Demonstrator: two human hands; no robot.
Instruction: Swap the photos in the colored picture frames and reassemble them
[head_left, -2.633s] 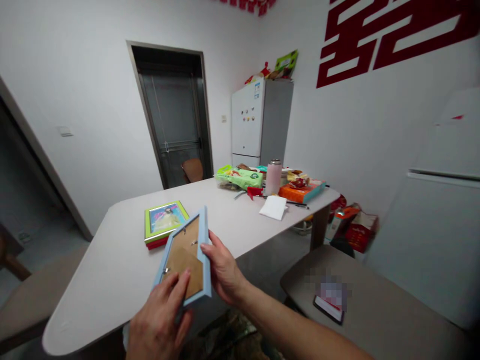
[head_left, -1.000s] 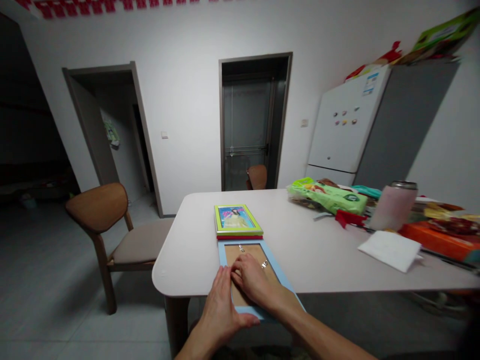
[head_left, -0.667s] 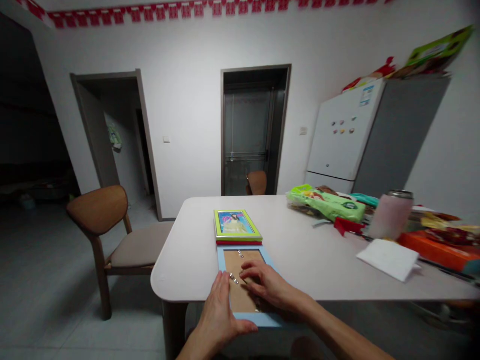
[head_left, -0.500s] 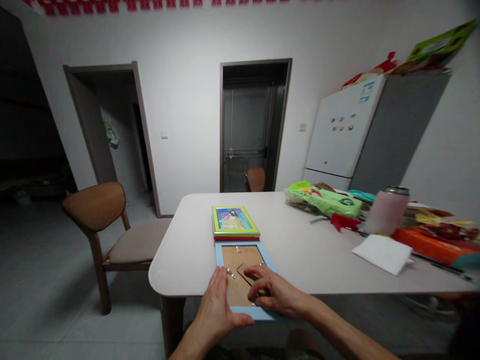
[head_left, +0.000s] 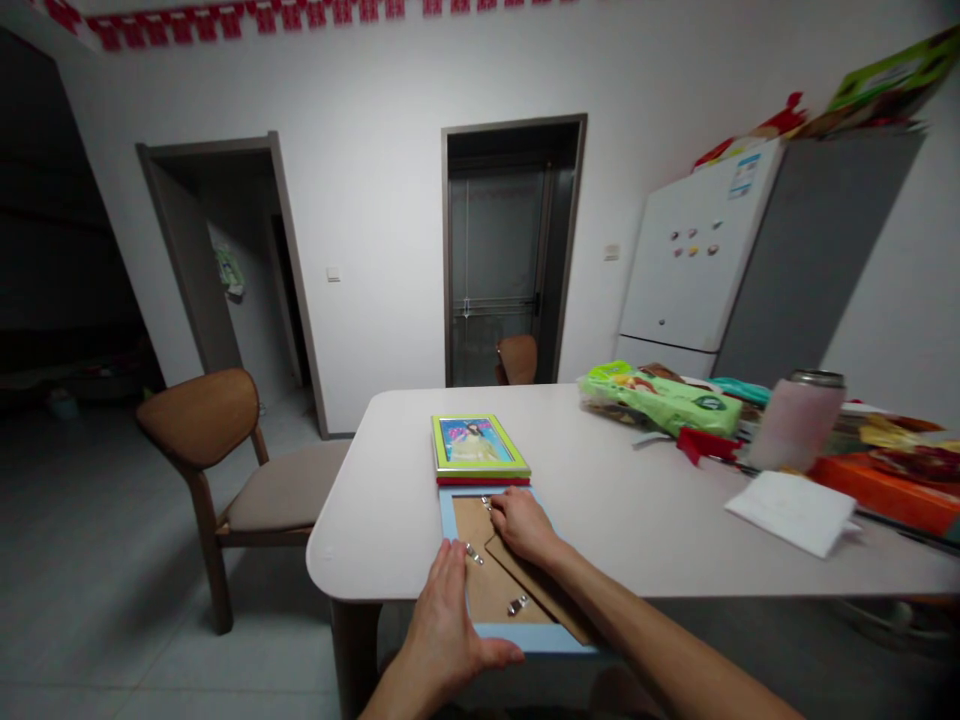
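Note:
A light blue picture frame (head_left: 450, 516) lies face down at the near edge of the white table (head_left: 637, 510), its brown backing board (head_left: 491, 590) with small metal clips up. My left hand (head_left: 448, 625) lies flat and open on the frame's left near corner. My right hand (head_left: 521, 524) rests on the upper part of the backing, fingers curled down near a clip at the far edge; I cannot make out anything held. A brown stand flap (head_left: 544, 595) stretches out under my right forearm. Just beyond lies a green frame (head_left: 478, 446) with a picture, stacked on a red one.
A wooden chair (head_left: 225, 460) stands left of the table. On the right of the table are a green snack bag (head_left: 660, 398), a pink bottle (head_left: 795, 420), a white paper (head_left: 791, 510) and an orange box (head_left: 892, 495). A fridge (head_left: 705, 265) and two doorways stand behind.
The frame went from held in both hands to lying face down on the table. Over the last second my right hand slid from the backing's lower part toward its far edge.

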